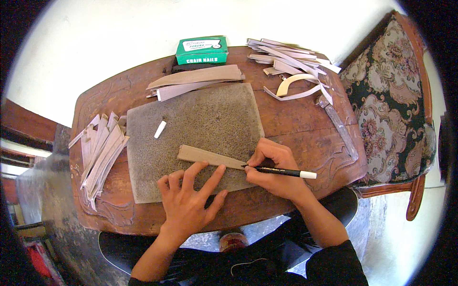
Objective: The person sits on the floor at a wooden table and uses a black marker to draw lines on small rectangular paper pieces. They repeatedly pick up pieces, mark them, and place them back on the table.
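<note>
My right hand (pixel 274 167) grips a black marker (pixel 281 171) with a white end. Its tip meets the narrow right end of a tapered grey-brown strip (pixel 210 156), perhaps card or leather. Spread fingers of my left hand (pixel 188 202) press on the strip's near edge, holding it flat. Beneath the strip lies a dark speckled board (pixel 191 119) on the carved wooden table (pixel 291 124). A white marker cap (pixel 160 129) rests on the board, left of the strip.
Bundled strips (pixel 102 152) lie at the left, and more strips (pixel 200 78) lie behind the board. Back right are a heap of strips (pixel 286 57), a curved yellow piece (pixel 288 82) and a hammer (pixel 338 124). A green box (pixel 202 50) stands at the back. A flowered chair (pixel 389 105) is right.
</note>
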Motion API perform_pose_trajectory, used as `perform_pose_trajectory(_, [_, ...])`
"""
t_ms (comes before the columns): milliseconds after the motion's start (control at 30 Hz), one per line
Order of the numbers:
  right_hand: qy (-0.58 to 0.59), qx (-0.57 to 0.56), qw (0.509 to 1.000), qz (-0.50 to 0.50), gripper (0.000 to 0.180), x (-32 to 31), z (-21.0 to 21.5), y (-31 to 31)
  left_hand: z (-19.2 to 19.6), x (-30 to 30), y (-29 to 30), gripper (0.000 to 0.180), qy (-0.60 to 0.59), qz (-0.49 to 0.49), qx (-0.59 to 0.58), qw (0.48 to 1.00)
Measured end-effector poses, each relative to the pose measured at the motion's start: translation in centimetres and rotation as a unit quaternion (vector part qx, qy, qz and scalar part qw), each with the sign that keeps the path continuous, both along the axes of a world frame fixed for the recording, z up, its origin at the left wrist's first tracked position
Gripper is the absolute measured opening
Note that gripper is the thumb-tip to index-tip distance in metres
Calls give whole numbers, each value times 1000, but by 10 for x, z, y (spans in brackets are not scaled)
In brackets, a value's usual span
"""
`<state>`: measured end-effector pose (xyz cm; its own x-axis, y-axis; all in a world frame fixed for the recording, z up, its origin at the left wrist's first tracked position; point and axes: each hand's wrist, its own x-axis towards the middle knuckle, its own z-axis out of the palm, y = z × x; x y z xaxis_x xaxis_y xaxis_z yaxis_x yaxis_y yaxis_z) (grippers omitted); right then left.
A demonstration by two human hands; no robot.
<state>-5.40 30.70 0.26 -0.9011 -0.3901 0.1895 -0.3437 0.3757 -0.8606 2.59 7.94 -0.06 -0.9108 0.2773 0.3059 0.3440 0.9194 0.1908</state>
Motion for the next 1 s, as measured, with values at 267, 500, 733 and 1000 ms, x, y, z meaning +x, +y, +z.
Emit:
perform_pose_trajectory(267, [-15, -5, 1000, -6, 19, -1, 0, 0, -1, 0, 0, 49, 4, -1, 1, 1000])
perform_pose_trajectory(500, [-50, -89, 993, -51, 21, 6, 12, 5, 0, 0, 1, 50, -2, 1, 9, 1000])
perform_pose_trajectory(733, [-24, -20, 1000, -4, 21, 13, 11, 3, -4, -1, 0, 51, 1, 3, 13, 1000])
perform_pose_trajectory(1000, [-26, -18, 999, -36, 22, 7, 2, 7, -2, 0, 0, 50, -10, 4, 15, 1000])
